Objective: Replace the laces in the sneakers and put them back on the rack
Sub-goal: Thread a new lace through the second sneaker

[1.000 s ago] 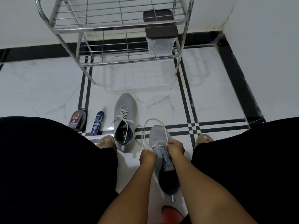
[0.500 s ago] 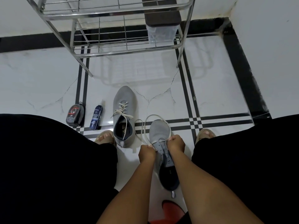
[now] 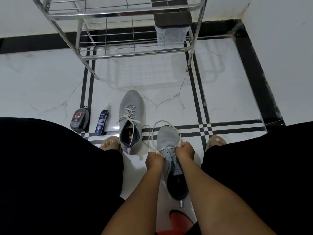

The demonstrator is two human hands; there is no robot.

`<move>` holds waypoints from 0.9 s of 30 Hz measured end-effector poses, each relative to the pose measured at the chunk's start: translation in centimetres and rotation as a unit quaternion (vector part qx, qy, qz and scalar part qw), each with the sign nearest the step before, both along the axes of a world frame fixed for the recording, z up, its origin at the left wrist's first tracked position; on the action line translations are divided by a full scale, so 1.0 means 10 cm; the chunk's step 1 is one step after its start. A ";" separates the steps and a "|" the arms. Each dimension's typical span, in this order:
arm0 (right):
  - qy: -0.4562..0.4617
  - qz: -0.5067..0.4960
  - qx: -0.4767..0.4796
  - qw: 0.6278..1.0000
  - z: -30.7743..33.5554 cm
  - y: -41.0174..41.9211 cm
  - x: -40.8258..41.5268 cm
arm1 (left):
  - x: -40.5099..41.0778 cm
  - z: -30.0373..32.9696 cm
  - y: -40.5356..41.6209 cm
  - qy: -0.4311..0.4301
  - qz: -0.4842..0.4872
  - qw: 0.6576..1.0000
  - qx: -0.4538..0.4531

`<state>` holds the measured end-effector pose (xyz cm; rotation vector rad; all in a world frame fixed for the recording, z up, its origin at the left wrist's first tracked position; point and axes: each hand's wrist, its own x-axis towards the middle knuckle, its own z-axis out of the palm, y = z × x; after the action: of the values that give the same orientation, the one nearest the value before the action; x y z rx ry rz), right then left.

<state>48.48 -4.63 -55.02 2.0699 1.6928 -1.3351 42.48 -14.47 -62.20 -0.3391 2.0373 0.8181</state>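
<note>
Two grey sneakers stand on the white floor between my knees. The right sneaker (image 3: 168,138) is under my hands, toe pointing away. A white lace (image 3: 153,133) loops out over its toe and to its left. My left hand (image 3: 154,159) pinches one lace end at the sneaker's left side. My right hand (image 3: 184,150) pinches the other end over the lower eyelets. The left sneaker (image 3: 131,106) stands apart, laced with a white lace. The steel wire rack (image 3: 118,13) stands ahead against the wall.
A clear box with a dark lid (image 3: 171,26) sits on the rack's lower shelf. A round shoe polish tin (image 3: 80,119) and a blue spray can (image 3: 101,122) lie left of the sneakers. A red object (image 3: 179,221) shows below. My sandalled feet flank the shoes.
The camera view shifted slightly up then back. Both hands stayed at the right sneaker's eyelets, holding the lace ends; the lace loop over the toe changed little.
</note>
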 end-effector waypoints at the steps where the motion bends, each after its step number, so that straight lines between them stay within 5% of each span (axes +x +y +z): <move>1: 0.000 -0.001 -0.002 1.000 0.00 0.00 0.00 | 0.00 0.00 -0.01 -0.001 0.000 1.000 -0.001; 5: 0.001 -0.003 -0.002 1.000 0.01 0.00 0.00 | -0.02 -0.06 -0.01 -0.007 -0.012 1.000 -0.010; 10: 0.002 0.007 -0.006 1.000 0.02 0.01 -0.03 | -0.05 0.68 0.08 0.012 -0.051 0.998 -0.047; 15: 0.027 -0.083 -0.017 0.996 0.19 -0.02 -0.07 | -0.11 0.99 0.15 0.122 -0.062 0.988 -0.064; 21: 0.163 -0.019 0.115 0.980 0.87 0.29 -0.42 | -0.38 1.67 0.52 0.268 -0.117 0.954 0.065; 27: 0.373 0.089 0.190 0.904 2.34 0.79 -0.72 | -0.71 2.95 0.86 0.353 -0.169 0.890 0.233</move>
<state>41.31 3.26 -31.62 1.5689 2.5444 -2.0277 35.42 -5.91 -32.71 0.6652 2.3412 1.2858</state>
